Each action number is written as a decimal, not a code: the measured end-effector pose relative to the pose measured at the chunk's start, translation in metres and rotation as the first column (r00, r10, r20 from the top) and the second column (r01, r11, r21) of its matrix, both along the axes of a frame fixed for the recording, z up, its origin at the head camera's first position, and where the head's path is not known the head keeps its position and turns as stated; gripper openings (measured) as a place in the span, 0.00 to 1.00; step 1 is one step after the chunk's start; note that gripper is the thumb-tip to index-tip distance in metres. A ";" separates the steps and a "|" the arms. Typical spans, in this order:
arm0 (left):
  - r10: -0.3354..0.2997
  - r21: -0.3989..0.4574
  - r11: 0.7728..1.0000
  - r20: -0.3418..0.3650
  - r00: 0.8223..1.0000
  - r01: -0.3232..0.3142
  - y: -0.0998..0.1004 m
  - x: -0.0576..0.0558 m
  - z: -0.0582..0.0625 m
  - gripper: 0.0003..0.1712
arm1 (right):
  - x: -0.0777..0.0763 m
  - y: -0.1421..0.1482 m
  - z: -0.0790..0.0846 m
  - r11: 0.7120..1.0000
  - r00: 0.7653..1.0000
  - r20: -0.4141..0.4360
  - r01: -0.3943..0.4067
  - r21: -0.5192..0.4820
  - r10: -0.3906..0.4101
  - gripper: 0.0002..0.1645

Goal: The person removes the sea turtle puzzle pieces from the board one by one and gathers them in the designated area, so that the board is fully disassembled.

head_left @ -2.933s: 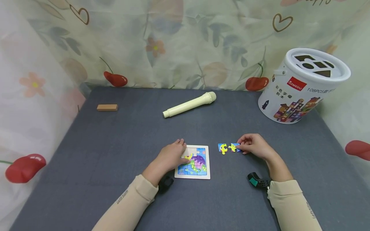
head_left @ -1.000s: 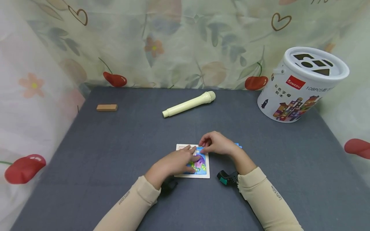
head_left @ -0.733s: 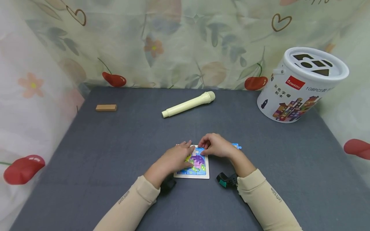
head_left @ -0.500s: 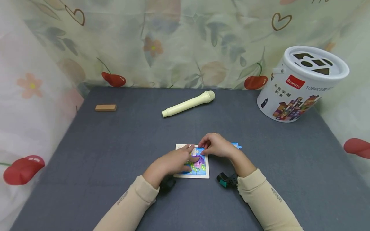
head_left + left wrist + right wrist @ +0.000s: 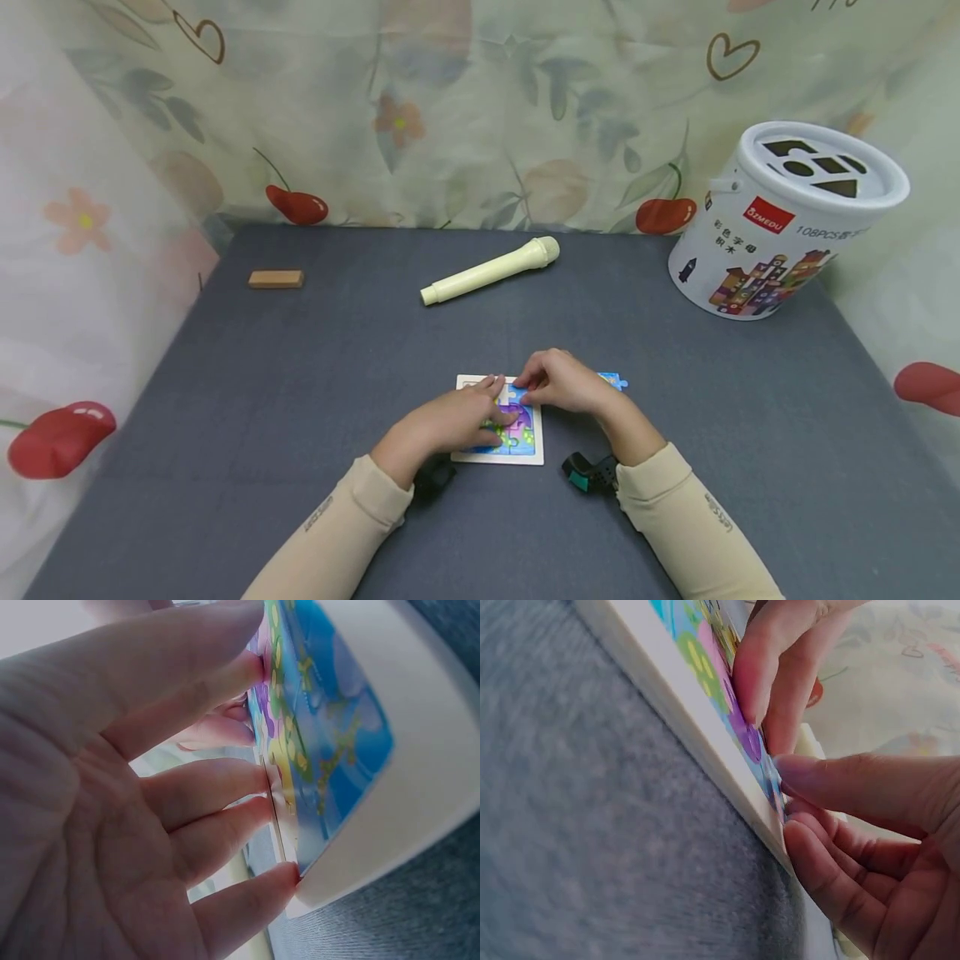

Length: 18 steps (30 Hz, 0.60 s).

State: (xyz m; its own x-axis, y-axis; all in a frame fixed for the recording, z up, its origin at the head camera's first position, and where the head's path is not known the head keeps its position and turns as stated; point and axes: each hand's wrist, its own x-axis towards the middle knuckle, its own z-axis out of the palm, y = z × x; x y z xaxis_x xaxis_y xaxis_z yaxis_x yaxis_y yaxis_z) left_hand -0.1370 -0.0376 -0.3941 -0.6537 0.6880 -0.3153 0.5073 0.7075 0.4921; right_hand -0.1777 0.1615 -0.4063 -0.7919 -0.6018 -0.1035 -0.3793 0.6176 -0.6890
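Observation:
A square jigsaw puzzle in a pale wooden frame (image 5: pixel 534 459) lies on the table; its picture has blue, purple, pink and green parts. My left hand (image 5: pixel 447 422) lies over its left side, fingers mostly straight. The left wrist view shows those fingertips (image 5: pixel 281 879) touching the puzzle and frame edge. At the upper right corner my right hand (image 5: pixel 562 382) pinches a puzzle piece (image 5: pixel 772 796) between thumb and fingers; little of the piece shows. A loose blue puzzle piece (image 5: pixel 613 380) lies just beyond the right wrist, partly hidden.
A cream toy microphone (image 5: pixel 491 271) lies behind the puzzle. The small wooden block (image 5: pixel 276 279) is at the back left, and a white block bucket (image 5: pixel 780 233) with shaped holes in its lid stands at the back right. Patterned cloth surrounds the grey table (image 5: pixel 337 350).
My right hand has moved left from the loose pieces to the frame's upper right corner and stayed there. My left hand has shifted slightly right, farther over the puzzle.

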 end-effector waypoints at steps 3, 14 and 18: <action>0.000 -0.003 1.000 0.005 1.000 0.000 0.001 0.000 -0.001 0.23 | 0.001 -0.001 -0.001 1.000 1.000 -0.015 0.023 -0.006 -0.023 0.08; 0.016 -0.003 1.000 0.053 0.998 -0.016 0.000 -0.001 0.000 0.24 | 0.000 -0.006 -0.005 0.996 0.996 -0.003 0.086 0.030 -0.086 0.09; 0.020 -0.005 1.000 0.056 0.998 -0.019 0.001 -0.001 0.000 0.24 | -0.001 -0.006 -0.004 0.996 0.995 0.032 0.090 0.028 -0.091 0.09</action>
State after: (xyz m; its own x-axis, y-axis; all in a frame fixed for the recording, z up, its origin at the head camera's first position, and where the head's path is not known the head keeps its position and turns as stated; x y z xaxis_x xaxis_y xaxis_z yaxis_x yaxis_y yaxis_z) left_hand -0.1379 -0.0370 -0.3945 -0.6483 0.6737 -0.3548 0.4651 0.7193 0.5160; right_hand -0.1787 0.1558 -0.4106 -0.8386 -0.5248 -0.1457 -0.2985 0.6666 -0.6830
